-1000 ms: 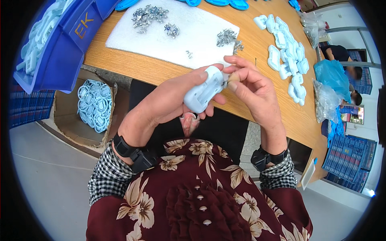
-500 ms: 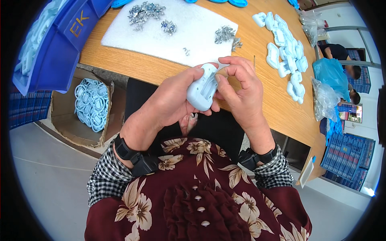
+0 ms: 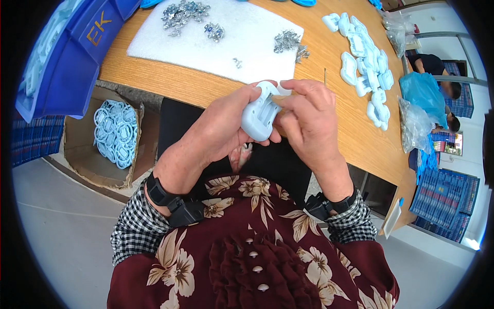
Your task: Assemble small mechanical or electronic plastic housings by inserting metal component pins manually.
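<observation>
1. Pale-blue casing, its cavity partly hidden, clasped in the left hand near the table
2. Right hand, fingers bunched at the cavity; cannot tell what it pinches
3. One casing held, one foam sheet

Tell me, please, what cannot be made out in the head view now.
In the head view:
Underside of the light-blue casing: hidden by the left hand.
Whether the right hand pinches a small part: hidden by that hand itself.
Far end of the blue bin: cut off by the upper edge.
Exact shapes of the metal pieces: too small.
</observation>
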Tool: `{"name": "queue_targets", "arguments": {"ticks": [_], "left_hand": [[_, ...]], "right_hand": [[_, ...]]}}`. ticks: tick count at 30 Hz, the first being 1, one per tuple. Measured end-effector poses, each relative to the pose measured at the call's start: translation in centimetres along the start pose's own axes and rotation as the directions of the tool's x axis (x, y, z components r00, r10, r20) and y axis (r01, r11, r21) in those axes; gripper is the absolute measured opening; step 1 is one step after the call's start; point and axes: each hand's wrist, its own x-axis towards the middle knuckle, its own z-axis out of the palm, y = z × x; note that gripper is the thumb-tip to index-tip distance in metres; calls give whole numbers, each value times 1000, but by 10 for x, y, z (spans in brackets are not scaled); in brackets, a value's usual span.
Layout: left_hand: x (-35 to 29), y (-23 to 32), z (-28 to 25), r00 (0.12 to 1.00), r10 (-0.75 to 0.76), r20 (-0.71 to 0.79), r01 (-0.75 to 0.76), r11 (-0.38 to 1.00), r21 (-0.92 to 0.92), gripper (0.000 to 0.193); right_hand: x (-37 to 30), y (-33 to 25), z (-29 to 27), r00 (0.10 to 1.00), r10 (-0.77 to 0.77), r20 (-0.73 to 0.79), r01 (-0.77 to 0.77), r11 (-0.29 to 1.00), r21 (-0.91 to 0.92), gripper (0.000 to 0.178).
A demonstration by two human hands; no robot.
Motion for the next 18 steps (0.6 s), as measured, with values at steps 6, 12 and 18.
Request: {"name": "queue_targets", "arguments": {"ticks": [6,12,18], "left_hand": [[-1,-1,0,1000,19,25,-19,1000,-4,52],[-3,0,2,999,19,30,-20,1000,19,53],[-1,0,0,995,17,94,-23,998,61,52]], "right_hand": [[-5,5,7,997,66,-46,-61,993,103,23],[-5,4,10,992,99,-77,-88,986,140,23],[-10,1,15,920,392,18,-365,840,402,19]]}}
